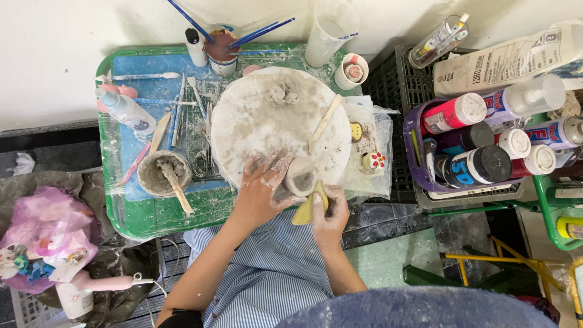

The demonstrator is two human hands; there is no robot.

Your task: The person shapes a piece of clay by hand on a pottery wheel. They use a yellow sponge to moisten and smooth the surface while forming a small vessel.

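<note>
Clay-smeared round board point(267, 121) on green tray point(139, 218); floor apparently tiled.

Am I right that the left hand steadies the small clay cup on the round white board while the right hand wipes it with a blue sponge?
Not quite: the sponge is yellow, not blue, as the head view shows. The rest holds: the left hand steadies the small clay cup at the near edge of the round white board, and the right hand presses the sponge against it.

Single head view, looking steeply down, close over green table point(152, 222)
</note>
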